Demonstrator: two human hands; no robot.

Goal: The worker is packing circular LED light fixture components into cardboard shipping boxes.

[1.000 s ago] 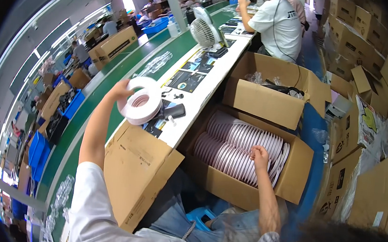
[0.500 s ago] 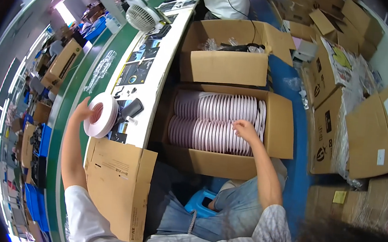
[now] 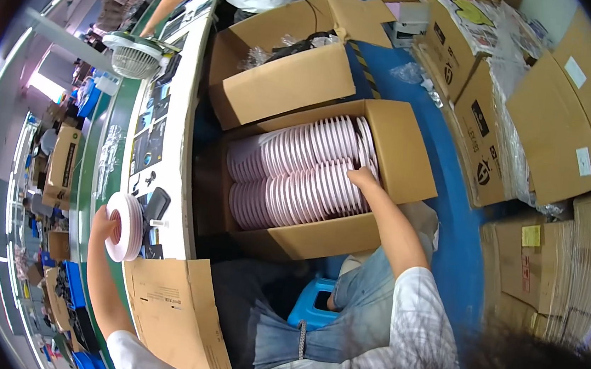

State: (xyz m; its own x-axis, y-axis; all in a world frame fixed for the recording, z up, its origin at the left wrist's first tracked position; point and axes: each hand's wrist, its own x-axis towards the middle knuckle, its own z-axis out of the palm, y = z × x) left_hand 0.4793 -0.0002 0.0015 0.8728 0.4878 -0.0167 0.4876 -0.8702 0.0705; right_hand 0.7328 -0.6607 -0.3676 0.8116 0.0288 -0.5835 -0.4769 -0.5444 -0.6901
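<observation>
A short stack of flat, pinkish-white ring-shaped rolls [image 3: 134, 231] stands on edge at the left side of the bench. My left hand [image 3: 102, 224] is closed round its outer side, some fingers out of sight by the hole. In the open carton [image 3: 305, 237] before me, many similar rolls [image 3: 295, 193] stand upright in two rows. Over the right end of the nearer row, my right hand [image 3: 362, 179] has its fingers bent onto the edge of a roll; the fingertips are partly hidden. Beside the stack lie a black device [image 3: 157, 203] and a small white piece [image 3: 158, 223].
A second open carton [image 3: 284, 84] with black items and clear plastic stands behind. A white fan [image 3: 135, 59] is on the bench. A cardboard sheet [image 3: 167, 300] hangs at the bench's near end. Large cartons [image 3: 482, 131] line the right. Someone in white works at the far end.
The view has swung, shifting the scene leftward. My left hand has closed on the stack of rolls from beside it. My right hand remains at the right end of the carton's rolls.
</observation>
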